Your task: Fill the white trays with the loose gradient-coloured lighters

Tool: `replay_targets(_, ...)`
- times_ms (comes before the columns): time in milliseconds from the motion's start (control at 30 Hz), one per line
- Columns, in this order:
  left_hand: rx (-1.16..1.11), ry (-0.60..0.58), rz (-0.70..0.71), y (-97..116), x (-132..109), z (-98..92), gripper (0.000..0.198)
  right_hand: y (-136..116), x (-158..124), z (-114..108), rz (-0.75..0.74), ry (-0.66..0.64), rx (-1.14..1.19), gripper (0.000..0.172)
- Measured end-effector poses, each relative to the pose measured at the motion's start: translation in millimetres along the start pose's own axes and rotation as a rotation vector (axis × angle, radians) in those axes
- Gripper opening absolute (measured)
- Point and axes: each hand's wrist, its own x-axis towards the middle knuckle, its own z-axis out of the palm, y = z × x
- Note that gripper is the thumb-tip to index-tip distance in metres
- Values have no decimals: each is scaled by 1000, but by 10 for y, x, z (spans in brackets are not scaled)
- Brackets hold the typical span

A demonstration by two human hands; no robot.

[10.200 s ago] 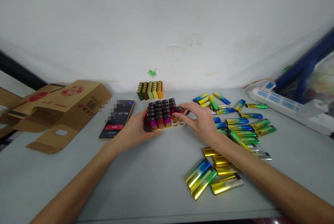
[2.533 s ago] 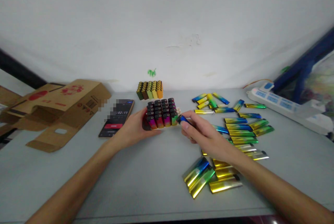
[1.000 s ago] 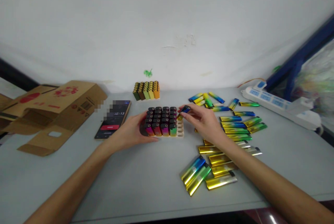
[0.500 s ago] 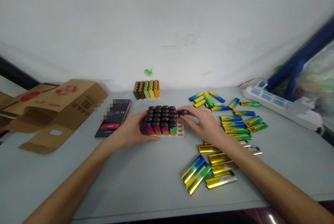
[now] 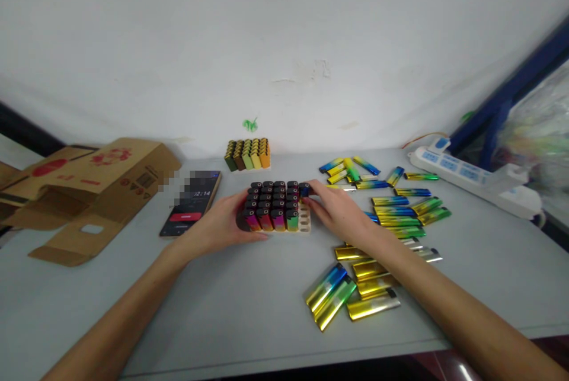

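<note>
When scanned from the left, first an opened cardboard box (image 5: 146, 170) on the grey worktop (image 5: 213, 310), next a smartphone (image 5: 190, 203), then the left hand (image 5: 222, 218), curled around the left end of a pale slotted tray (image 5: 304, 224) of upright black-topped lighters (image 5: 271, 206). Behind, near the wall (image 5: 178, 61), a block of gold-topped lighters (image 5: 248, 160). Over the tray's rightmost column, toward the back, a blue lighter (image 5: 304, 190), pinched by the right hand (image 5: 338, 210). Farther right, loose metallic lighters (image 5: 397, 211) lying flat, partly hidden by the forearm, and lastly a white power strip (image 5: 473, 175).
</note>
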Motion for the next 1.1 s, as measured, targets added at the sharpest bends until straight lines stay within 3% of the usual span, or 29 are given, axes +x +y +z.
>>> replay_targets(167,12,-3,-18,20,-15,-8,73,-33,-31,-19,18,-57,-34,33)
replay_targets(367,31,6,-17,46,-23,-12,73,207,-66,-363,-97,135,-122,35)
replay_targets(467,13,-10,-33,65,-18,-17,71,490,-58,-524,-7,225,-305,30)
replay_targets(567,4,-13,-21,63,-16,-17,71,707,-53,-571,172,237,-453,30)
replay_targets(667,6,-5,-1,30,-14,-7,71,764,-50,-532,355,170,-566,35)
replay_targets(767,8,-7,3,-5,-11,6,70,728,-45,-495,434,109,-618,30)
replay_targets(833,0,-1,9,-17,-11,13,71,704,-42,-501,432,117,-601,27)
replay_targets(933,9,15,12,-18,-15,16,70,697,-34,-550,391,241,-478,25)
replay_targets(1100,5,4,-2,18,-24,6,68,680,-12,-602,407,473,80,28)
